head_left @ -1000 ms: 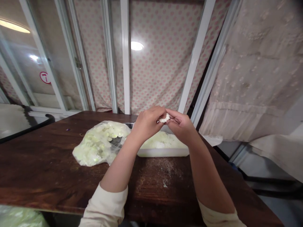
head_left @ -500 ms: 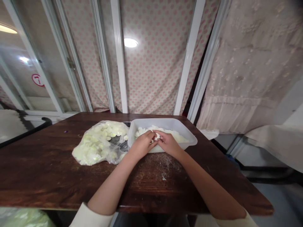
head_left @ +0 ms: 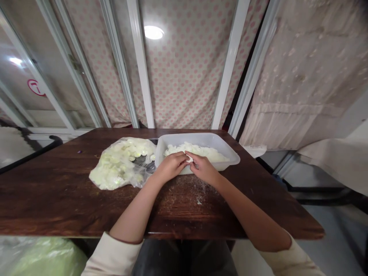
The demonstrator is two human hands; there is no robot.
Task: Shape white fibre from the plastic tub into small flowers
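My left hand (head_left: 170, 166) and my right hand (head_left: 202, 167) meet at the near rim of a clear plastic tub (head_left: 230, 150) holding a heap of white cauliflower pieces (head_left: 201, 150). Both hands pinch one small white cauliflower piece (head_left: 189, 158) between their fingertips, fingers curled closed. To the left of the tub lies a clear plastic bag (head_left: 122, 164) full of pale green and white cauliflower bits, with a dark utensil partly showing inside it.
A dark wooden table (head_left: 57, 199) carries everything, with white crumbs (head_left: 198, 201) in front of the tub. Behind it stand window frames and a dotted curtain (head_left: 184, 76). A green-filled bag (head_left: 46, 257) lies below the table's near left edge. Floor drops off at the right.
My hands came down from in front of my face to the tub's near rim, still holding a small piece. The view has tilted down slightly.
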